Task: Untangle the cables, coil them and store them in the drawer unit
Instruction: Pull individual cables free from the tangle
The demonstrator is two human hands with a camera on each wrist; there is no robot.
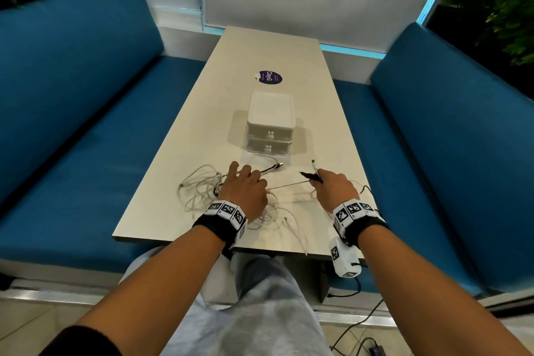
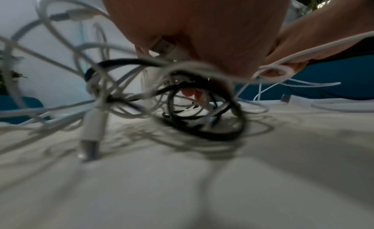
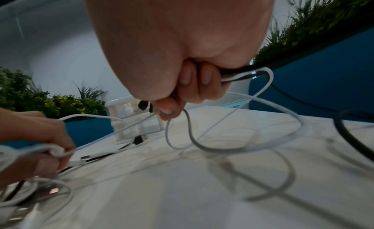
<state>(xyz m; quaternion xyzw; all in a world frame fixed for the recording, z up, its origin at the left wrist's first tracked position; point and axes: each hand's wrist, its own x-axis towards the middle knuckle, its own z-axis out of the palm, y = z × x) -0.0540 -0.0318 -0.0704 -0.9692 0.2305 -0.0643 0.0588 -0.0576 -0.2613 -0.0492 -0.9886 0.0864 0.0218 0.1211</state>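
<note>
Early stage: my left hand (image 1: pixel 244 186) grips the cables (image 1: pixel 199 191) tangled on the table (image 1: pixel 179 222), right hand (image 1: pixel 335 186) clutches two ends, nothing coiled, drawer unit (image 1: pixel 270 127) closed.

Glossy plastic drawer unit (image 1: pixel 271 124)

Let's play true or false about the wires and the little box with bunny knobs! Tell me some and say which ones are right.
1. Both drawers of the drawer unit are shut. True.
2. The right hand holds nothing. False: it grips a black cable and a white cable.
3. The cable tangle lies inside a drawer. False: it lies on the table.
4. The left hand is on the tangle. True.
5. A purple sticker lies beyond the drawer unit. True.
</note>
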